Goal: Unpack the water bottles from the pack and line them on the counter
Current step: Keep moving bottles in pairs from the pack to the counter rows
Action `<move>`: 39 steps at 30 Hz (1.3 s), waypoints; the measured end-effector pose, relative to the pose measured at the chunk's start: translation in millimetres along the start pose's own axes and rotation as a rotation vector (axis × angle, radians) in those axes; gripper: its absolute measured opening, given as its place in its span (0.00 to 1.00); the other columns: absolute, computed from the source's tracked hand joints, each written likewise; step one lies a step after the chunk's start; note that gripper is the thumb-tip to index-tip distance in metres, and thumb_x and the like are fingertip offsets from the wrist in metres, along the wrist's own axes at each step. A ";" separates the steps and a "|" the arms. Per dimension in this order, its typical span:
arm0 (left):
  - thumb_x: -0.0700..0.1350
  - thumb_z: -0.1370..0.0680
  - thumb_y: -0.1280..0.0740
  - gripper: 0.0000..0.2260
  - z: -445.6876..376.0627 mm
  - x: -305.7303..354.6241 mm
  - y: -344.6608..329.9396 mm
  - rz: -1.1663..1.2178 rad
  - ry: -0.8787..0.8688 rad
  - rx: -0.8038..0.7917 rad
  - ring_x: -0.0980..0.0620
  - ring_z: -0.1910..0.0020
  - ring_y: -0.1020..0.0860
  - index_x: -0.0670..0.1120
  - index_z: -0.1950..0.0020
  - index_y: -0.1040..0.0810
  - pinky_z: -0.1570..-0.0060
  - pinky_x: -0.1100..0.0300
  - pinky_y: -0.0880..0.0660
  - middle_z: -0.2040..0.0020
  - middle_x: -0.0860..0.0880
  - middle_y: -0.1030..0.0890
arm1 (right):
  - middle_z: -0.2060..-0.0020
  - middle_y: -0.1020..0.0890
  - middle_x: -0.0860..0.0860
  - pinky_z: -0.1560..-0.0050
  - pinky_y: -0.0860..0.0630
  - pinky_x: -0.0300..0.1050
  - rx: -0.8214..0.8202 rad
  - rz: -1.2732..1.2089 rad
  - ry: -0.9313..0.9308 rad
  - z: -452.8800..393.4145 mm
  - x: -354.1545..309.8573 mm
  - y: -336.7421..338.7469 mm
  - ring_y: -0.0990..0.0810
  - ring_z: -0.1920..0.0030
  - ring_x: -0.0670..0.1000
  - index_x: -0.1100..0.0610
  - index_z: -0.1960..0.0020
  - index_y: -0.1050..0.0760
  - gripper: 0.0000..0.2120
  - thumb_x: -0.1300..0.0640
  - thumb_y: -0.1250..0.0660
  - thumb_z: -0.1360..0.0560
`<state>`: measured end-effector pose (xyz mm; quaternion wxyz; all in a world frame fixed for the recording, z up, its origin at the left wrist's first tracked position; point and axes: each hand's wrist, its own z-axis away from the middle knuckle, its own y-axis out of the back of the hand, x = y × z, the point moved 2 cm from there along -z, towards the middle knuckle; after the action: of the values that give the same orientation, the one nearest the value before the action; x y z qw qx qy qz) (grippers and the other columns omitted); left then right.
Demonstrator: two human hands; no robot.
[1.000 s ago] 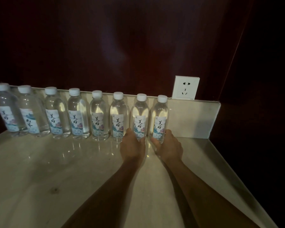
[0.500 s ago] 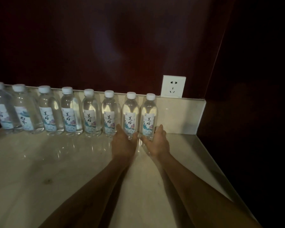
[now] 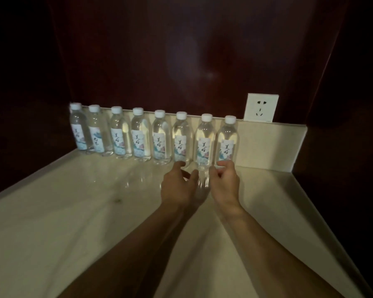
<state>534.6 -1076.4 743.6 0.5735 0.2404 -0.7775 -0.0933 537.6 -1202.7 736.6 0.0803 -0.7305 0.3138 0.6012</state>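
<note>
Several clear water bottles with white caps and pale printed labels stand upright in a row (image 3: 138, 136) along the back of the pale stone counter (image 3: 73, 211). The two at the right end are the second-last bottle (image 3: 204, 143) and the last bottle (image 3: 227, 140). My left hand (image 3: 178, 186) hovers just in front of the second-last bottle's base, fingers loosely curled and apart. My right hand (image 3: 224, 183) sits in front of the last bottle, fingertips close to its base but holding nothing. No pack is in view.
A low stone backsplash (image 3: 267, 145) runs behind the bottles, with a white wall socket (image 3: 262, 107) above its right part. Dark red wall panels (image 3: 181, 50) rise behind. The counter ends at a raised edge on the left and an angled edge (image 3: 323, 211) on the right.
Both hands have let go of the two rightmost bottles and drawn back a little toward me. The view has shifted, so the row now sits further right.
</note>
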 end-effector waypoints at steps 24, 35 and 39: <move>0.47 0.21 0.32 0.07 112.5 -76.6 266.5 0.180 -0.008 0.103 0.50 0.68 0.16 0.46 0.45 0.19 0.58 0.52 0.19 0.57 0.46 0.16 | 0.61 0.20 0.55 0.52 0.20 0.50 -0.197 -0.108 0.064 239.5 -112.0 -105.0 0.16 0.56 0.61 0.49 0.57 0.28 0.13 0.68 0.37 0.25; 0.51 0.19 0.35 0.06 225.1 -174.4 511.0 -0.048 0.080 0.612 0.58 0.66 0.19 0.52 0.53 0.19 0.63 0.62 0.24 0.66 0.55 0.18 | 0.60 0.20 0.48 0.58 0.25 0.42 -0.746 -0.120 0.281 468.7 -195.1 -287.4 0.20 0.60 0.48 0.54 0.52 0.24 0.08 0.66 0.37 0.22; 0.56 0.22 0.35 0.10 279.1 -235.5 583.4 -0.046 0.272 0.832 0.52 0.66 0.18 0.52 0.57 0.20 0.60 0.52 0.21 0.67 0.53 0.18 | 0.59 0.18 0.53 0.71 0.28 0.31 -1.004 -0.107 0.289 553.3 -199.3 -347.5 0.20 0.70 0.47 0.59 0.49 0.23 0.05 0.65 0.36 0.22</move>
<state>170.8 -493.8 699.1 0.5227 0.4786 -0.6607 0.2475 256.3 -582.3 685.1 -0.2933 -0.7696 -0.0427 0.5655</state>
